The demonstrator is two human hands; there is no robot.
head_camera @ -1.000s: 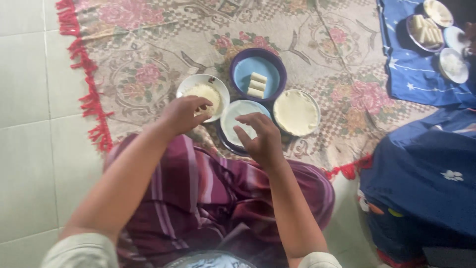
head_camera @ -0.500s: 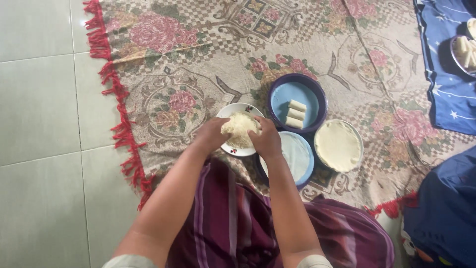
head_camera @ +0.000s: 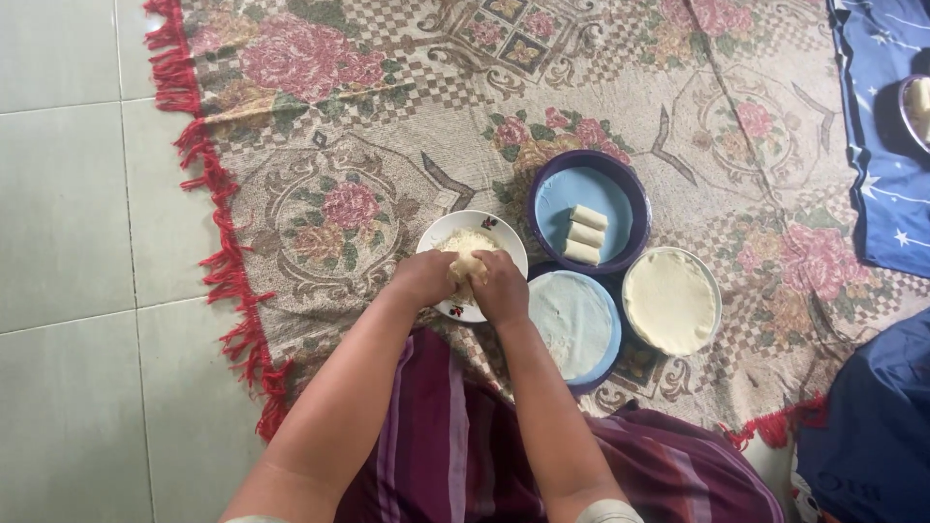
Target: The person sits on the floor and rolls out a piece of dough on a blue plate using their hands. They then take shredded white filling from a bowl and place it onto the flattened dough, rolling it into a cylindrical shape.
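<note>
Both hands (head_camera: pixel 463 281) closer; 3 rolls (head_camera: pixel 584 235)

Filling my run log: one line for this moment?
left hand + right hand: pressing filling lump | over white plate | rolls in purple bowl

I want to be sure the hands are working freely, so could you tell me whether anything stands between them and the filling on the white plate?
Nothing visible does. The left hand and right hand are together pressing a lump of filling over the white plate.
</note>
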